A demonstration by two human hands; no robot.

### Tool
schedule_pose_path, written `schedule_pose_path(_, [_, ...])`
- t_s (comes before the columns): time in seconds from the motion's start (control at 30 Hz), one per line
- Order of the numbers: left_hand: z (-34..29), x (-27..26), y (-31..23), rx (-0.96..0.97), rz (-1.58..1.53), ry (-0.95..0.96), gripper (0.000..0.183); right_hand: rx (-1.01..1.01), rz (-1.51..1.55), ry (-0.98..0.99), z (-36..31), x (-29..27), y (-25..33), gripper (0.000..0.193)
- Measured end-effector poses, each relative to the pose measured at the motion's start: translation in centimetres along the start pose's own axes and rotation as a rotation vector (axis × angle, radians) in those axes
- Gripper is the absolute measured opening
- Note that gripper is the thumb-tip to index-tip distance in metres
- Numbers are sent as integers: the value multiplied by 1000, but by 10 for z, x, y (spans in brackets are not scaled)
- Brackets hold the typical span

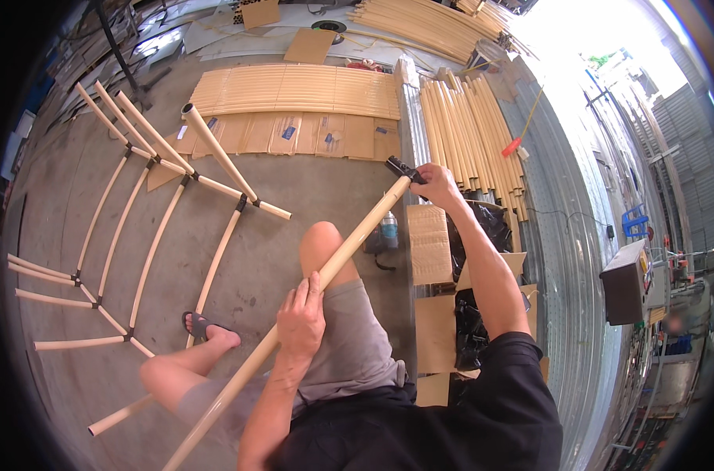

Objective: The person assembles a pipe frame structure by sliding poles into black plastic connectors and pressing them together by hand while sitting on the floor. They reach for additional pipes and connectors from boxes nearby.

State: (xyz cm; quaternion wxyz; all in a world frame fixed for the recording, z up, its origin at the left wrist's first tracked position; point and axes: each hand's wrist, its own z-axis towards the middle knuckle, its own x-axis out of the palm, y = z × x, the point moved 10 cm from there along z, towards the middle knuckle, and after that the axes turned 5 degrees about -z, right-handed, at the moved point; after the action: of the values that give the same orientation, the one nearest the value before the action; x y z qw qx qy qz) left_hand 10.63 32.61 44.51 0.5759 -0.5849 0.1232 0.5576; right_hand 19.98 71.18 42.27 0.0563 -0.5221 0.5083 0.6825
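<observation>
A long beige pipe [362, 233] slants across my lap, from the lower left up to the right. My left hand [300, 315] is closed around its middle, above my thigh. At the pipe's upper end sits a black pipe joint [402, 168], which my right hand [437, 187] grips with fingers and thumb. How far the joint is pushed onto the pipe cannot be made out. To the left, a frame of beige pipes [146, 259] linked by black joints [129, 335] lies on the floor, with several pipes sticking up from it.
On my right stand open cardboard boxes [433, 247] with black joints in dark plastic bags [468, 330]. Beyond them are a metal beam [413, 118] and stacked beige pipes [467, 129]. Ahead, more pipes [294, 89] rest over cardboard. A dark and teal object [388, 228] is beside my knee.
</observation>
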Motion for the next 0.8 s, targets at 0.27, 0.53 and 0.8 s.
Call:
schedule_pose_path(0.27, [2,1,-5,51,9,-7,40,-68,-132,-11,3,-8,3,45])
schedule_pose_path(0.53, [7,8,8,-44,-67,101,41,-128,-60,-71,-3,0,2,46])
schedule_pose_path(0.8, [13,7,9,-38,-15,125,44,-183,6,57,-18,13,25,48])
